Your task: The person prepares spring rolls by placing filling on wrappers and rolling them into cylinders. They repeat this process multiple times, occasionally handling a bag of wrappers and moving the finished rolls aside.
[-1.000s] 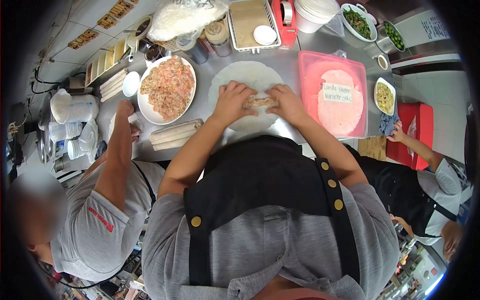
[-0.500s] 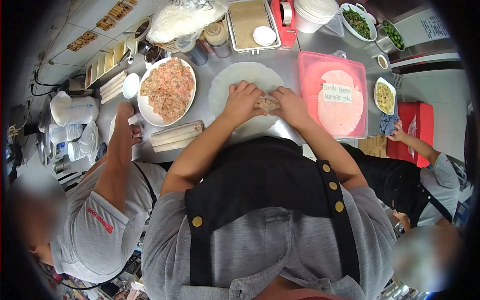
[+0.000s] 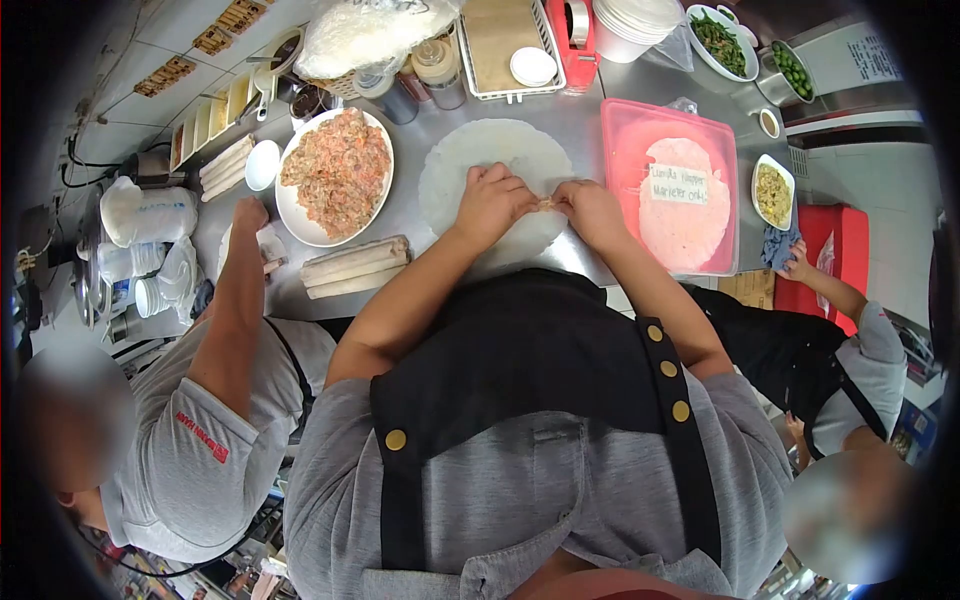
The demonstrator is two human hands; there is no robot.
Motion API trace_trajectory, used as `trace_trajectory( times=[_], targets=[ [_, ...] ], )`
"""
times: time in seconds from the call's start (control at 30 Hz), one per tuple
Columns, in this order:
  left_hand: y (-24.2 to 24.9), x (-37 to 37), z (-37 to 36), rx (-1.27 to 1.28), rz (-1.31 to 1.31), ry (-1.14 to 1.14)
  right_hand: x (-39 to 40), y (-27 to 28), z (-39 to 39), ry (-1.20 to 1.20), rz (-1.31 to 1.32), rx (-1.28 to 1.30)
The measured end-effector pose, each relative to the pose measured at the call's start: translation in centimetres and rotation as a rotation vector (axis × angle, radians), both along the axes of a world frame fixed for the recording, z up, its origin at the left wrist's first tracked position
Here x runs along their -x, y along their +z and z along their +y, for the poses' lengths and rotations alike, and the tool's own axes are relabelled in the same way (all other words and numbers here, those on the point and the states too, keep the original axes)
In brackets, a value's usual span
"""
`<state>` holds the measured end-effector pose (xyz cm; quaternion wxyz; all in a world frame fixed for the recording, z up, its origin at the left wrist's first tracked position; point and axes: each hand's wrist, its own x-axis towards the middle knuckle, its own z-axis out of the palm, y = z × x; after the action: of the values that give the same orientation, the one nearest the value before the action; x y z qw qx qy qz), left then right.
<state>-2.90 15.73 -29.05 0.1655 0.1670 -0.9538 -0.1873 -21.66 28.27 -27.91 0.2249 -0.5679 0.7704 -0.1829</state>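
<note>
Near the right edge of the round wrapper [image 3: 497, 145], the left hand [image 3: 505, 202] and right hand [image 3: 583, 205] keep their fingers almost closed, pinching pinkish filling [image 3: 546, 204] between them. The wrapper looks pale and thin. Left of it stands the plate [image 3: 300, 222], probably for easy reach.
</note>
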Motion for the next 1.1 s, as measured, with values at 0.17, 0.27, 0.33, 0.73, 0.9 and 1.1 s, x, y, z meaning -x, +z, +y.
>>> trace_trajectory(
  times=[0.17,0.27,0.33,0.73,0.9,1.1],
  targets=[
    [-0.6,0.4,-0.5,0.106,-0.007,-0.009,0.0,-0.7,-0.9,0.127,-0.011,0.037],
    [2.5,-1.9,-1.9,-0.062,0.103,0.141,-0.1,2.2,0.1,0.076,-0.032,-0.010],
    [3.3,-6.3,-5.2,-0.011,0.118,0.429,0.2,2.6,0.9,0.047,-0.026,0.019],
    [5.3,-19.5,-7.9,-0.073,-0.191,0.791,-0.1,3.8,0.7,-0.086,-0.133,0.017],
    [4.2,-19.5,-5.3,-0.071,-0.149,0.816,-0.2,4.3,0.9,-0.116,-0.141,0.016],
    [4.8,-19.6,-3.6,0.265,-0.099,0.769,0.3,3.7,1.4,-0.128,-0.155,0.024]
  ],
)
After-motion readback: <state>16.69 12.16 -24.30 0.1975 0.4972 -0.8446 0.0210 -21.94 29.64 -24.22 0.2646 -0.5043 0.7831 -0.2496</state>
